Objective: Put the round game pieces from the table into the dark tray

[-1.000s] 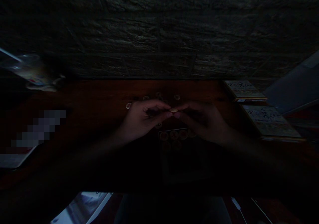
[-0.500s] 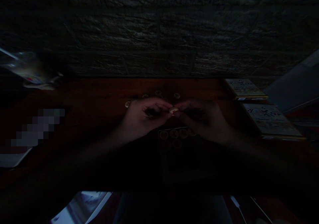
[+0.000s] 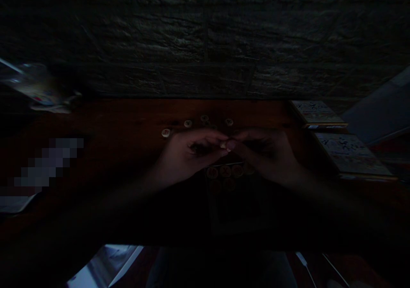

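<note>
My left hand (image 3: 188, 153) and my right hand (image 3: 269, 151) meet at their fingertips over the dark wooden table. Between them they pinch a small round game piece (image 3: 224, 144), mostly covered by the right thumb. Just below the hands, a shallow dark tray (image 3: 211, 217) has several round pieces with characters along its top edge, in two rows. Beyond the hands lie loose round pieces, among them one at the left (image 3: 165, 132), one further right (image 3: 188, 123) and one at the right (image 3: 229, 122).
Two flat printed boxes, one further back (image 3: 315, 112) and one nearer (image 3: 350, 153), lie at the right. A plastic cup with a straw (image 3: 43, 89) stands at the back left. A stone wall (image 3: 205, 40) rises behind the table (image 3: 128, 115).
The fingers have shifted around the piece, so the right thumb now covers more of it and its red mark no longer shows. The view has moved slightly.
</note>
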Action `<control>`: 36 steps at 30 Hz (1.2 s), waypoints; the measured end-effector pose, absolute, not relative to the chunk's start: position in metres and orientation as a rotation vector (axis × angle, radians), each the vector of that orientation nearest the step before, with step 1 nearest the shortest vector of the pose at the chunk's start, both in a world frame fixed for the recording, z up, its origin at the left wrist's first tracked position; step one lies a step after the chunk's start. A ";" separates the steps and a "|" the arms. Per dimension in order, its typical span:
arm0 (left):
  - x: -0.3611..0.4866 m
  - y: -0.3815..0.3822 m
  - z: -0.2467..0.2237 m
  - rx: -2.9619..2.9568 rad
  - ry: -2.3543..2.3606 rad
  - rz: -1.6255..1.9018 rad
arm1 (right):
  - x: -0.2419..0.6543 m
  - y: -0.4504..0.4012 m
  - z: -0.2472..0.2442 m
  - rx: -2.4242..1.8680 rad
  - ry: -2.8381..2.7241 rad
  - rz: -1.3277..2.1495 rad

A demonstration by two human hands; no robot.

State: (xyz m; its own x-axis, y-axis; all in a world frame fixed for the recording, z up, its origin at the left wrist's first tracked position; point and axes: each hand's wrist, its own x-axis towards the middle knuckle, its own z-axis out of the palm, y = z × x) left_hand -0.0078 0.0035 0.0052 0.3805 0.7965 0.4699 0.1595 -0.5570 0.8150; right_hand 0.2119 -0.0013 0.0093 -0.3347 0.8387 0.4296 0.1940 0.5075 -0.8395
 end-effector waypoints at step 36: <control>-0.006 -0.001 0.011 1.782 0.868 1.224 | 0.210 -0.007 0.010 -0.864 -1.787 0.854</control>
